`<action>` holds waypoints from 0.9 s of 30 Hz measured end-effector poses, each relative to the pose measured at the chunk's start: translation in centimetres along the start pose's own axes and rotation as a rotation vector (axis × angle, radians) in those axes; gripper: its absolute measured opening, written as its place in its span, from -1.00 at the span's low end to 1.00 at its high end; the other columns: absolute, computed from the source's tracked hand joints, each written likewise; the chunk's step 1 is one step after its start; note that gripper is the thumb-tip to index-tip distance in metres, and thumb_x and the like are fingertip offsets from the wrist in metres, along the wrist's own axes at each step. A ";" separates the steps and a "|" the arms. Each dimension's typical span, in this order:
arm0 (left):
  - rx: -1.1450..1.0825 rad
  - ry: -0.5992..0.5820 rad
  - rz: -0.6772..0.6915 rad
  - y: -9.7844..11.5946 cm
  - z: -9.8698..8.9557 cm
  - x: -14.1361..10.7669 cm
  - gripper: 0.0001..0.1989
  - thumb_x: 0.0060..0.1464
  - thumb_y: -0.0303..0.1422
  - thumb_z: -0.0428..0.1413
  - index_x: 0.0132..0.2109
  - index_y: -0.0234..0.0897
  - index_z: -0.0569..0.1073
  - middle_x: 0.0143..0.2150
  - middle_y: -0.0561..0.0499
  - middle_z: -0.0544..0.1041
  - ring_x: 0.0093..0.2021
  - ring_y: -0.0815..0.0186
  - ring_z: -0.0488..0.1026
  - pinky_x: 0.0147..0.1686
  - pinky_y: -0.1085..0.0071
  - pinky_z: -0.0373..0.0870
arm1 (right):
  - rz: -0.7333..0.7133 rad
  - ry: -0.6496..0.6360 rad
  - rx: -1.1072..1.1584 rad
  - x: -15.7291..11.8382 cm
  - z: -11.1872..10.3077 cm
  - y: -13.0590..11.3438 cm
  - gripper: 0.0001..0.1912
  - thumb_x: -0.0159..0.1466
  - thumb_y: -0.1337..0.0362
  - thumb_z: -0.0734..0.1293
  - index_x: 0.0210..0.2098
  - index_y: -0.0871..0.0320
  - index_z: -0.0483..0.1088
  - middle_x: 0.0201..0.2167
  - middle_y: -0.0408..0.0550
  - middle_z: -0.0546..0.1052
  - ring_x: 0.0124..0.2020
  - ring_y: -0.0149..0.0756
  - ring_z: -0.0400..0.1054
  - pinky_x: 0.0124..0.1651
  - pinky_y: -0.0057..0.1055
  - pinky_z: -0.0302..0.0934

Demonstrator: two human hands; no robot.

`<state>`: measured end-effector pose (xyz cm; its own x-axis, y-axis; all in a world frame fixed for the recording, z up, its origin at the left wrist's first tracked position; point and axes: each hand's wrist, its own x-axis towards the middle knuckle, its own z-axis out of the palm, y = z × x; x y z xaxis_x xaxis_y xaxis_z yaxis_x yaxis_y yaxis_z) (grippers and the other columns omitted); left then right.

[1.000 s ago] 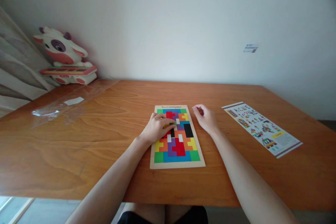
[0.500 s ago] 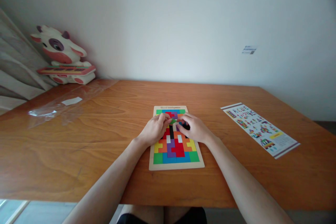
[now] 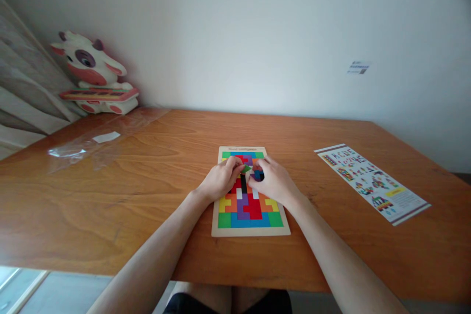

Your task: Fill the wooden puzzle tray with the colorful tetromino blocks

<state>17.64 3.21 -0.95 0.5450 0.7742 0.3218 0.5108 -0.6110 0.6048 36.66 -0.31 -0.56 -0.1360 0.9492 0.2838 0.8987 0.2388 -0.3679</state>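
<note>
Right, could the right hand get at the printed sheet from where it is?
Probably yes: the right hand is over the puzzle board, and only tabletop shows between the board and the printed sheet.

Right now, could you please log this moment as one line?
left hand: holding green piece; right hand: over puzzle board; printed sheet: right of board

Looks like a home
A cow-shaped toy keyboard (image 3: 91, 77) at ten o'clock, a draped curtain (image 3: 25, 88) between nine and ten, and a plain pale wall (image 3: 235, 49) at twelve frame a wooden table (image 3: 128, 201).
</note>
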 end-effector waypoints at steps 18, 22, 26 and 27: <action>0.018 0.015 0.007 -0.2 0.0 0.0 -0.84 0.32 -0.23 -0.11 -0.18 -0.18 0.28 -0.26 -0.04 0.52 -0.25 0.19 0.50 -0.26 0.32 0.37 | 0.035 -0.166 0.378 0.7 -1.1 2.2 -0.88 0.18 0.27 0.35 -0.31 0.13 0.51 -0.23 -0.03 0.53 -0.26 -0.30 0.38 -0.16 -0.35 0.23; -0.013 0.038 0.009 -0.3 0.1 -0.1 -0.82 0.31 -0.22 -0.08 -0.18 -0.20 0.31 -0.26 -0.03 0.53 -0.26 0.21 0.49 -0.25 0.32 0.37 | 0.002 -0.232 0.459 0.8 -1.0 3.3 -0.83 0.20 0.16 0.37 -0.30 0.13 0.51 -0.20 -0.04 0.53 -0.24 -0.29 0.36 -0.18 -0.35 0.20; -0.185 0.147 -0.055 -0.3 0.3 -0.1 -0.77 0.29 -0.17 -0.03 -0.17 -0.23 0.37 -0.26 -0.01 0.54 -0.29 0.29 0.48 -0.26 0.38 0.39 | 0.057 -0.301 0.619 1.0 -1.3 3.9 -0.72 0.19 0.04 0.40 -0.27 0.12 0.53 -0.26 -0.06 0.55 -0.28 -0.29 0.37 -0.22 -0.35 0.20; -0.267 0.178 -0.074 -0.2 0.3 -0.1 -0.75 0.28 -0.15 0.00 -0.17 -0.24 0.39 -0.26 -0.01 0.54 -0.29 0.30 0.49 -0.26 0.39 0.40 | 0.094 -0.295 0.688 1.0 -1.4 3.8 -0.70 0.18 0.02 0.41 -0.26 0.12 0.54 -0.29 -0.06 0.56 -0.30 -0.29 0.37 -0.22 -0.33 0.21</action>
<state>17.73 3.22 -1.32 0.3762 0.8461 0.3776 0.3400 -0.5052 0.7932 40.53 1.28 -0.46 -0.2643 0.9644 0.0106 0.4618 0.1362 -0.8765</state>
